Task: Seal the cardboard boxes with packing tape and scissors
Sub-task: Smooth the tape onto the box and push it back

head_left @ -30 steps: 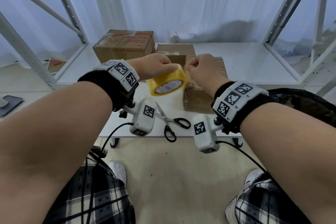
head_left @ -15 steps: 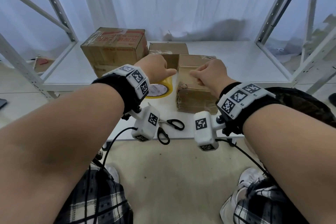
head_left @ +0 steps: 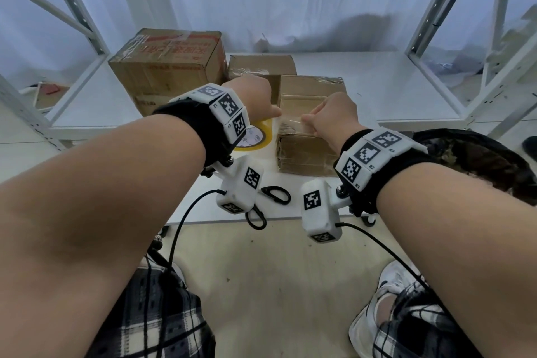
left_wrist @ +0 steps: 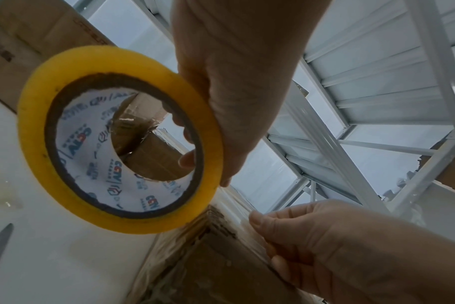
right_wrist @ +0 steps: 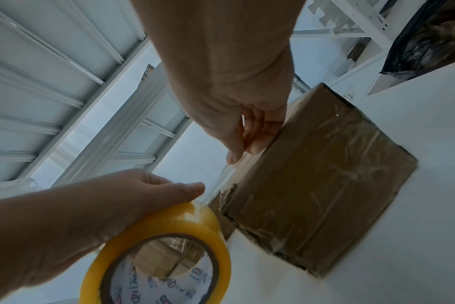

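Note:
My left hand (head_left: 268, 109) grips a yellow roll of packing tape (head_left: 265, 136), fingers through its core and thumb on the outer rim, just left of a small taped cardboard box (head_left: 305, 154). A short clear strip of tape (right_wrist: 221, 181) runs from the roll (right_wrist: 169, 222) to the box's near top edge. There my right hand (right_wrist: 243, 153) pinches the strip's free end against the box (right_wrist: 312, 174). Black-handled scissors (head_left: 276, 195) lie untouched on the white table, partly hidden by my left wrist camera.
A large brown box (head_left: 165, 73) stands at the back left of the white table (head_left: 392, 90), with a flatter box (head_left: 261, 67) behind the small one. White metal shelf posts (head_left: 430, 9) rise on both sides. The table's front edge is just below the scissors.
Both hands have come down and forward: the roll, held up in the air a second ago, is now low beside the small box, and the strip's end has reached the box's edge.

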`<state>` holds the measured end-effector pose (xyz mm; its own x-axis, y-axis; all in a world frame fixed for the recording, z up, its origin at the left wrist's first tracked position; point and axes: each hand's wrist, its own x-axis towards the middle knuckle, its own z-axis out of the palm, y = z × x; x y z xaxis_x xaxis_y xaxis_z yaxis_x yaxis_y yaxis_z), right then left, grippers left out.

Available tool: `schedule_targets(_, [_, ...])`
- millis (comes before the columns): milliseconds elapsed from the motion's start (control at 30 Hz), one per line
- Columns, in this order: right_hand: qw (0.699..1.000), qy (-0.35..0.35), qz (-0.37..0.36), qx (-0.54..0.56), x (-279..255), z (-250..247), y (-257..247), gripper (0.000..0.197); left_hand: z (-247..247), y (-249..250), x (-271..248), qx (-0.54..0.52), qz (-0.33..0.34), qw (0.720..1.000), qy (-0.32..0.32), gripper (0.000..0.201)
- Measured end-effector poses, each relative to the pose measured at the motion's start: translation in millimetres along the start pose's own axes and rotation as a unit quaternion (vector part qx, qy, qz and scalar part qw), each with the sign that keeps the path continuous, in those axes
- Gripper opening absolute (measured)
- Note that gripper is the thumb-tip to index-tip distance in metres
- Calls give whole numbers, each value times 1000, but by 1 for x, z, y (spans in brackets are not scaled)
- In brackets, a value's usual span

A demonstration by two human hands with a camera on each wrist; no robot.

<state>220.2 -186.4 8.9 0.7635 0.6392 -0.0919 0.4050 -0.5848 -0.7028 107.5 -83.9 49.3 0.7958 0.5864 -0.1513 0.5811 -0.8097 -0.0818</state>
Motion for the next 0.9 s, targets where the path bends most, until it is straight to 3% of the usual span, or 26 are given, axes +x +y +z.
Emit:
schedule_targets(300, [998,-8,-2,-64,5,3,0,32,6,3,2,0,-12,1000,-14,52])
schedule_targets(500, [988,5,-45,-147,-2,0,0,30,14,9,1,-16,-13,1000,-1,53])
schedule_targets(633, [987,26,-28,-155,-11,-12,11,70,15,13,1,-20,-14,1000,-1,54])
schedule_targets(700, [968,65,-83,-229,-14,-17,15,61,15,13,0,-29,-15,999,-2,54])
schedule_targets(767, [928,97,-220,-284,-16,-12,13,47,15,12,-1,-34,-14,999,-3,55])
schedule_targets(833, [907,12,-312,-284,-19,3,9,50,14,12,-1,-30,-14,999,-12,48])
schedule_targets(900, [905,-96,-298,-288,-20,18,12,56,15,11,0,-21,-19,999,-37,41])
